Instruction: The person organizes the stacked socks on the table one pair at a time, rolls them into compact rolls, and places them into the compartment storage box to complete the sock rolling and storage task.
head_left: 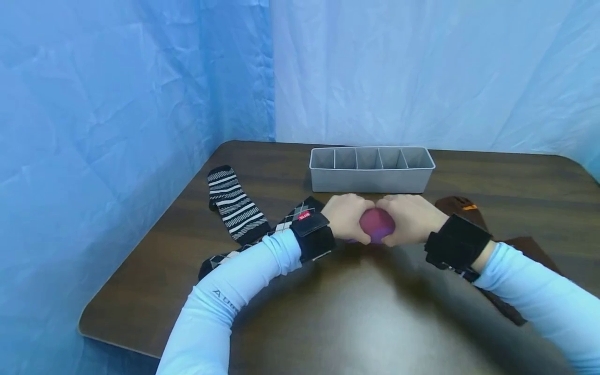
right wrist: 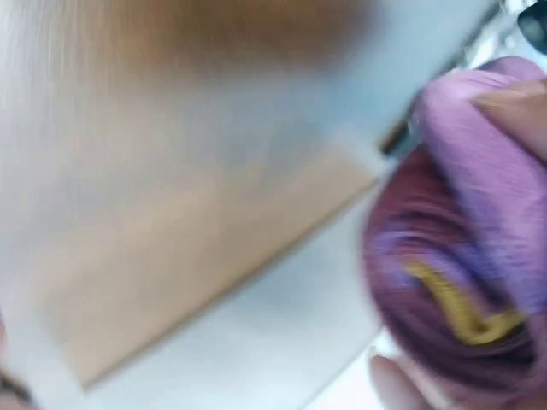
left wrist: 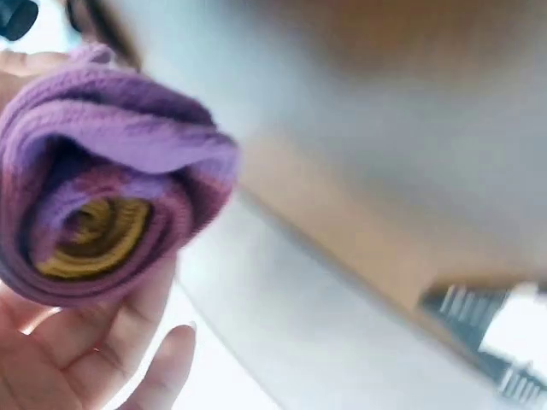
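Both my hands hold a rolled-up purple and maroon sock (head_left: pixel 377 225) just above the table. My left hand (head_left: pixel 346 215) grips its left side, and my right hand (head_left: pixel 412 217) grips the right. Seen by the left wrist camera, the rolled sock (left wrist: pixel 128 141) shows its spiral end with a mustard-yellow layer inside; fingers (left wrist: pixel 137 316) curve below it. In the right wrist view a flap of the sock (right wrist: pixel 487 162) folds over the roll, with a thumb or finger (right wrist: pixel 521 115) pressing on it. The hands nearly meet over the top.
A grey divided box (head_left: pixel 372 179) stands behind the hands. At left lie a black-and-white striped sock (head_left: pixel 236 203) and an argyle sock (head_left: pixel 225 258), partly covered by the left forearm. Brown socks (head_left: pixel 529 250) lie under the right forearm. Blue sheeting (head_left: pixel 412 73) surrounds the table.
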Motion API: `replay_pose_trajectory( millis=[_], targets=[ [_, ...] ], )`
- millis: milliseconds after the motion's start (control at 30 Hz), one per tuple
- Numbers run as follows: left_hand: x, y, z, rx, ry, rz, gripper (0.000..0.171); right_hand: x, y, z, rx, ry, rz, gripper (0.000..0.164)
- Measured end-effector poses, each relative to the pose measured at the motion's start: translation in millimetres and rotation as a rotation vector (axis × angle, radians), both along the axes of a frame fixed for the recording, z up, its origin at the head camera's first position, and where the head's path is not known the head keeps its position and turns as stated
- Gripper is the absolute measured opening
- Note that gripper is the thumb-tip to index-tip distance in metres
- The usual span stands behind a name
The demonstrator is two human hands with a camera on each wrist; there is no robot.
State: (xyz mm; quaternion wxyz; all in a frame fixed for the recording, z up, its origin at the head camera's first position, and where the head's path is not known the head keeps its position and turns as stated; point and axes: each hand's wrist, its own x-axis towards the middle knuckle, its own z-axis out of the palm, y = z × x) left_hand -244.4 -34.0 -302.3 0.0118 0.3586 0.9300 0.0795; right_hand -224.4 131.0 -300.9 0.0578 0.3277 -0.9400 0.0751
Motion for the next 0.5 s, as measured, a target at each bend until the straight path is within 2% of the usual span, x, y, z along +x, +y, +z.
replay_pose_trajectory(
  millis=[167, 333, 433, 500],
  targets=[
    [-12.3, -7.4, 32.8, 0.097, 0.048, 0.004, 0.046, -8.8, 6.8, 27.6, -0.136, 0.064, 0.04, 0.053],
    [-26.6, -5.8, 59.7, 0.091, 0.077, 0.029, 0.055, -24.9, 12.9, 56.8, -0.114, 0.083, 0.019, 0.052],
    [-41.4, -11.0, 77.7, 0.122, 0.053, 0.125, 0.068, -39.8, 23.6, 79.1, -0.062, 0.082, -0.065, 0.053],
    [-55.2, -21.0, 86.4, 0.188, 0.024, 0.238, 0.07, -51.1, 34.2, 91.2, -0.048, 0.067, -0.153, 0.053]
  ],
)
